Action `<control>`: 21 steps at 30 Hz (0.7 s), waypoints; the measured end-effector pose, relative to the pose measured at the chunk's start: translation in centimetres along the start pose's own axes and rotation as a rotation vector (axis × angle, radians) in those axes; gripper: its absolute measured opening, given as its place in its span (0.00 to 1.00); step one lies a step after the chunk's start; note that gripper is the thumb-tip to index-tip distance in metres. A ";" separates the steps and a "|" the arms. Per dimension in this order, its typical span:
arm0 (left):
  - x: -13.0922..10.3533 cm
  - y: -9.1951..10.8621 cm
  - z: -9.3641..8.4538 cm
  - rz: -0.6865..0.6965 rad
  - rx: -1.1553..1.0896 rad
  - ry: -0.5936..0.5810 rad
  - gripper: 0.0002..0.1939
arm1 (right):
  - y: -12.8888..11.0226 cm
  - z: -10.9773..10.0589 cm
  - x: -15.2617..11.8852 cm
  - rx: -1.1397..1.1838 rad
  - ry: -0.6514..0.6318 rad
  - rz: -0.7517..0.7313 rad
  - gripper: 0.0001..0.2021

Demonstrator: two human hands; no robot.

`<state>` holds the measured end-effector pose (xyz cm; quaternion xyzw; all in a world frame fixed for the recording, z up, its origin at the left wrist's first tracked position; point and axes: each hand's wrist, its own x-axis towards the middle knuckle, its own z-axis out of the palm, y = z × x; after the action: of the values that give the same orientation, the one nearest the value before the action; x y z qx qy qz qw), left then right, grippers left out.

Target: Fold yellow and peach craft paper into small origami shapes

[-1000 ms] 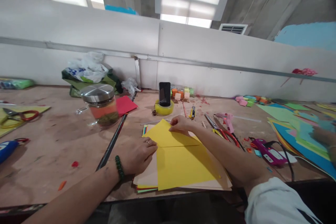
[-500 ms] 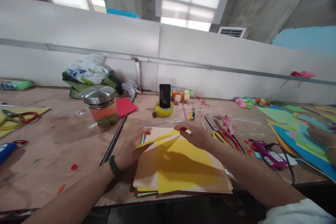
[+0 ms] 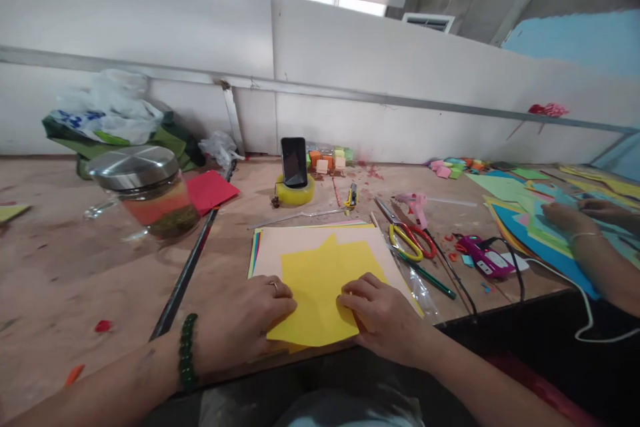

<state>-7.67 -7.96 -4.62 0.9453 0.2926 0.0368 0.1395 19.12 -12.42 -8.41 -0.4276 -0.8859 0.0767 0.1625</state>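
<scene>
A yellow sheet of paper [image 3: 320,313] lies low over a stack of coloured paper [image 3: 300,238] whose top sheet is pale peach, at the table's front edge. My left hand [image 3: 257,313], with a ring and a green bead bracelet, is closed on the sheet's left side. On its right side my right hand [image 3: 383,313] grips it with curled fingers. Another yellow piece shows beneath the sheet, its outline partly covered. Scissors with red handles [image 3: 410,230], a pair with yellow handles [image 3: 406,243] and a green pen [image 3: 430,277] lie right of the stack.
A lidded glass jar [image 3: 155,200] and red paper [image 3: 213,190] stand left. Behind the stack, a phone [image 3: 294,163] leans in a yellow tape roll [image 3: 295,193]. At right are a pink glue gun [image 3: 415,207], a purple power strip [image 3: 485,257] and a co-worker's hands [image 3: 570,217].
My hands have come nearer to me, drawing the raised yellow sheet down toward the table's front edge. The right hand now holds its right side. My view has tilted down and shifted.
</scene>
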 end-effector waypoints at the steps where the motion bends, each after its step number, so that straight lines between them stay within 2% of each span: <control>1: 0.0 -0.1 -0.1 -0.039 -0.051 0.011 0.07 | -0.1 0.0 0.0 0.041 -0.002 0.029 0.15; 4: 0.4 -0.9 -0.3 -0.217 -0.256 0.003 0.11 | 0.0 0.1 0.2 0.191 0.037 0.142 0.06; 5: 0.6 -1.2 -0.3 -0.276 -0.324 -0.021 0.13 | 0.1 0.2 0.4 0.233 0.047 0.186 0.05; 8: 1.1 -2.0 0.1 -0.405 -0.421 -0.054 0.17 | 0.5 0.6 1.0 0.319 0.050 0.307 0.13; 11: 1.3 -2.1 0.5 -0.517 -0.342 0.004 0.16 | 0.6 1.0 1.6 0.314 0.058 0.409 0.18; 15: 1.3 -1.6 0.8 -0.590 -0.309 0.004 0.18 | 0.3 1.4 1.6 0.268 0.108 0.500 0.19; 21: 1.5 -1.4 0.7 -0.649 -0.403 -0.012 0.20 | 0.0 1.6 1.4 0.244 0.150 0.499 0.17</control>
<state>-7.07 -6.12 -5.74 0.7574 0.5627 0.0418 0.3286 17.74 -11.35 -9.62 -0.6139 -0.7232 0.1888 0.2539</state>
